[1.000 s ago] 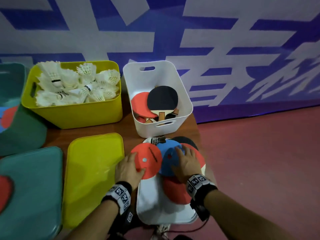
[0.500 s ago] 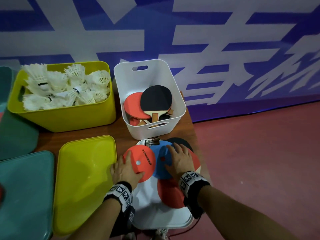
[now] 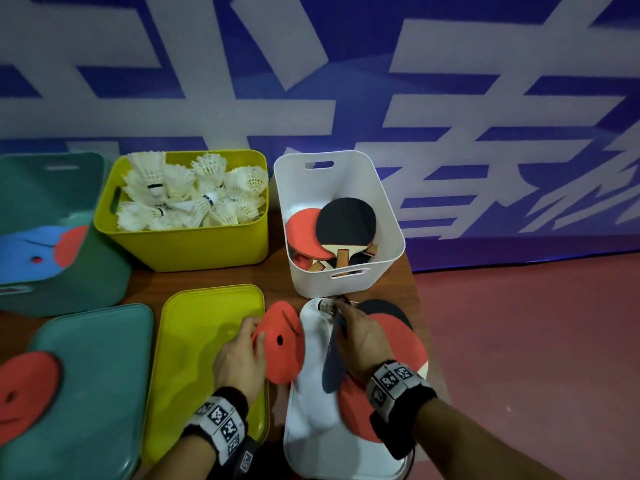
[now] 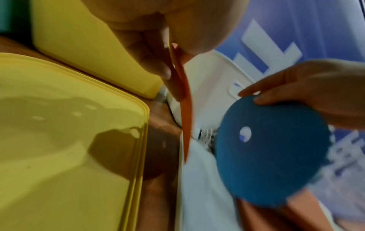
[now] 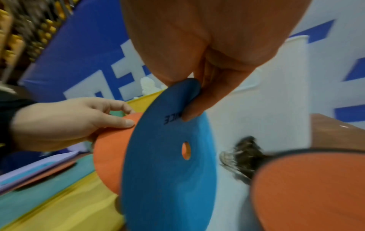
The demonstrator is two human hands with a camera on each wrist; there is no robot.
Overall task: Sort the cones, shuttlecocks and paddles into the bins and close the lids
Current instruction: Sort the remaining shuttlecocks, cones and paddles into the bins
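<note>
Near edge of table, right end: white lid (image 3: 311,427), flat, bearing loose goods.
- Left hand (image 3: 239,362): thumb and fingers pinched on the rim of an orange flat disc cone (image 3: 282,344), tipped up on edge between white lid and yellow lid (image 3: 194,358).
- Right hand (image 3: 360,344): thumb and fingers pinched on the rim of a blue flat disc cone (image 5: 168,164), likewise lifted on edge over the white lid.
- Handling, judged: discs thin, light, bendy, with a small centre hole; take by the rim, a light pinch suffices; not fragile.
- Table-tennis paddles (image 3: 394,341), red and black faces, partly under the right wrist. One shuttlecock (image 3: 327,306) at the lid's far end.

Near left corner: teal lid (image 3: 90,375) carrying one orange disc (image 3: 24,393).

Far edge, left to right: teal bin (image 3: 69,285) with blue and orange discs; yellow bin (image 3: 194,251) heaped with white shuttlecocks (image 3: 190,195); white bin (image 3: 346,282) holding paddles. All three stand open.
</note>
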